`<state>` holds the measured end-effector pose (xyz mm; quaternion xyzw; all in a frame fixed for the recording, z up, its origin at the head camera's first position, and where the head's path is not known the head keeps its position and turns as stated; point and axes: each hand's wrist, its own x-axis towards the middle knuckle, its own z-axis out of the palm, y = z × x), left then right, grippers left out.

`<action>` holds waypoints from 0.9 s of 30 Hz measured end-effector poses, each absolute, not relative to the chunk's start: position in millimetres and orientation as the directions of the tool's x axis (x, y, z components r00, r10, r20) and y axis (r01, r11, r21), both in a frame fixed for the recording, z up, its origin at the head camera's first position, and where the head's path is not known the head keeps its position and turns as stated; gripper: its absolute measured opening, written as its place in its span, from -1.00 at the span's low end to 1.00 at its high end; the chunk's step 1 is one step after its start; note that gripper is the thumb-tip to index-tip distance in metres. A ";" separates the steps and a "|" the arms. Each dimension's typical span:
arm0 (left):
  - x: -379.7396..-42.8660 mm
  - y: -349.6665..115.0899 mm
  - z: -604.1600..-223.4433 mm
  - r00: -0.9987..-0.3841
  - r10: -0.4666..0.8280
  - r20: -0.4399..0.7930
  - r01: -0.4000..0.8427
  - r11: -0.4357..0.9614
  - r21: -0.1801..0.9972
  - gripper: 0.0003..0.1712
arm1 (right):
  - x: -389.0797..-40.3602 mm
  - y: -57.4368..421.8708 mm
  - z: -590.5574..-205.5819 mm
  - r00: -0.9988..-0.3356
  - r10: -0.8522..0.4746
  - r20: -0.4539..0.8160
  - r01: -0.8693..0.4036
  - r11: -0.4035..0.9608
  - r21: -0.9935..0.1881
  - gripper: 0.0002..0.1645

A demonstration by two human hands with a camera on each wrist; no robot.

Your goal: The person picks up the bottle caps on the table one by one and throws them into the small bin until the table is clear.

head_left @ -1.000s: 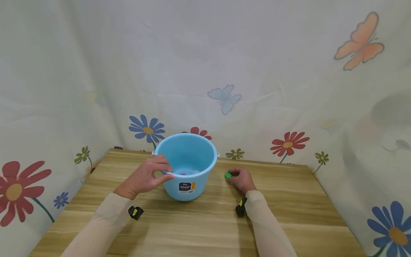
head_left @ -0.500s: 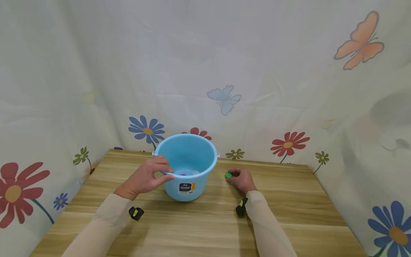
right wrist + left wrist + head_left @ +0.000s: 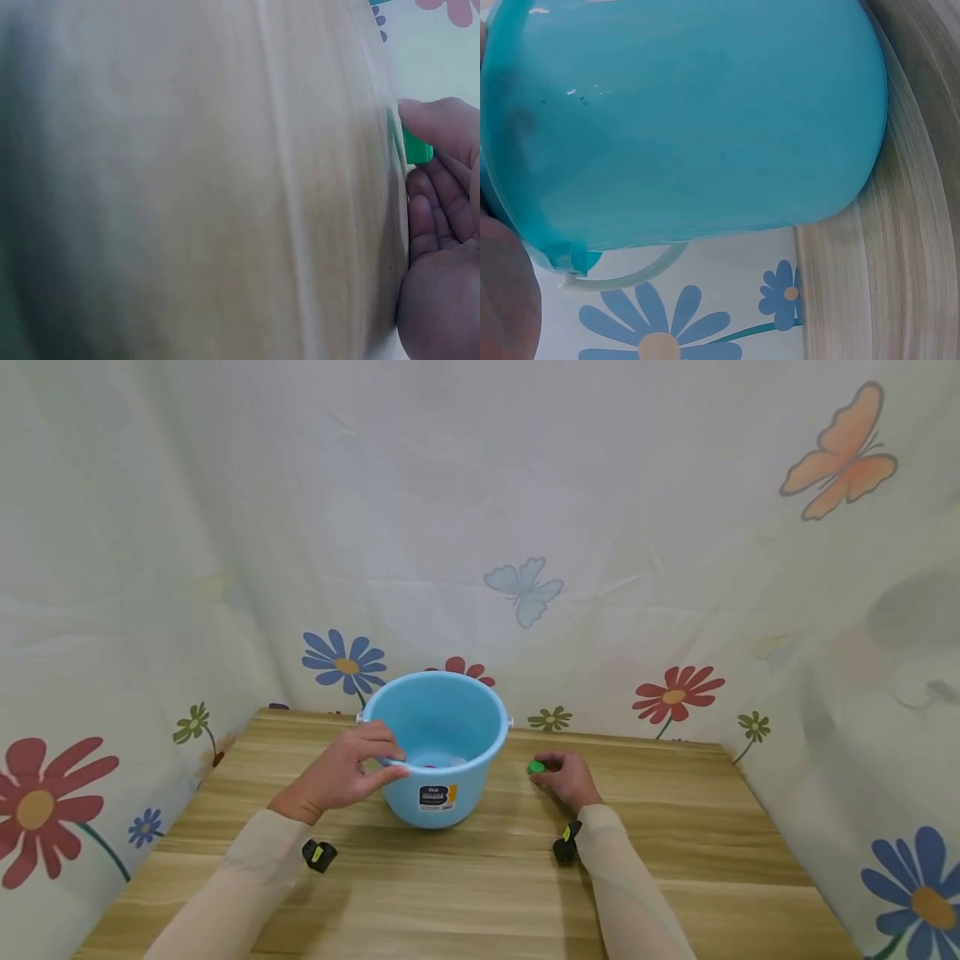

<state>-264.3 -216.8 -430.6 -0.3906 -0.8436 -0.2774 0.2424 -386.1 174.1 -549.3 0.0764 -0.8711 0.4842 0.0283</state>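
Note:
A light blue bucket (image 3: 435, 793) stands upright on the wooden table, a label on its front. My left hand (image 3: 345, 772) grips its near left rim, thumb outside and fingers over the edge. The bucket's side (image 3: 705, 127) fills much of the left wrist view, with part of that hand (image 3: 506, 292) at the edge. Right of the bucket, my right hand (image 3: 566, 779) pinches a small green piece (image 3: 535, 767) between thumb and fingers, low at the tabletop. In the right wrist view the thumb partly hides the green piece (image 3: 418, 148); its exact kind is unclear.
Small red and whitish pieces (image 3: 457, 762) lie inside the bucket, partly hidden by its rim. The wooden table (image 3: 435, 902) reaches back to a pale curtain (image 3: 420, 527) printed with flowers and butterflies. A black wrist camera (image 3: 320, 857) sits on each forearm.
The green piece in my right hand now looks slightly tilted and raised, with that hand shifted a touch. My left hand and the bucket stay in place.

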 end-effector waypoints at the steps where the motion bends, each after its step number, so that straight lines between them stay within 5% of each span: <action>1: -264.4 -217.0 -430.3 -0.578 0.525 0.624 0.793 0.541 0.280 -0.87 | -386.1 173.9 -549.3 -0.986 -0.105 0.127 -0.163 0.519 -0.839 -0.64; 27: -260.6 -215.3 -427.1 -0.591 0.528 0.609 0.783 0.557 0.277 -0.89 | -366.2 189.8 -518.3 -0.989 -0.066 0.135 -0.150 0.339 -0.929 -0.50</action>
